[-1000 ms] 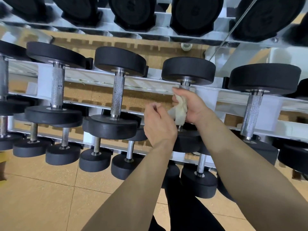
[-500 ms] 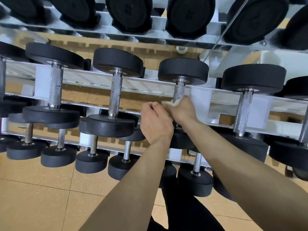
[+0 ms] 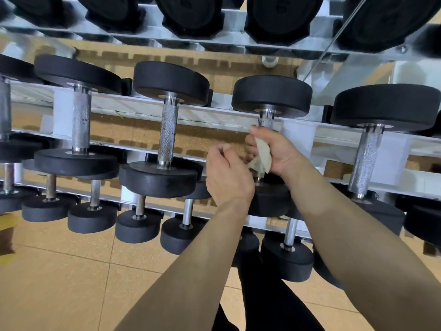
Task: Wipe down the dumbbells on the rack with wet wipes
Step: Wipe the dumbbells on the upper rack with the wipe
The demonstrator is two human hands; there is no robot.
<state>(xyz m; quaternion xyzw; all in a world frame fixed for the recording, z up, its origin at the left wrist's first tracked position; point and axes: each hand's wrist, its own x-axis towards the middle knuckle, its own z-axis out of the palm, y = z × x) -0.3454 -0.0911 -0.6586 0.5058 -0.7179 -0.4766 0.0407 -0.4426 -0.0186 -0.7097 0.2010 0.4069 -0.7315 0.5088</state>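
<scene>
Currently right hand [image 3: 278, 152] is clamping the wet wipe [image 3: 262, 157] round the handle of the centre-right dumbbell [image 3: 272, 96]; left hand [image 3: 226, 175] is curling alongside, grip unclear. Other dumbbells [image 3: 169, 134]: wiped or not, undeterminable.

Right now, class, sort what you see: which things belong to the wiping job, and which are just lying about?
In the job: wet wipe, right hand gripping it, dumbbell being wiped, neighbouring dumbbell, rack.
Just lying about: yellow object at left edge, small white object higher up.
</scene>
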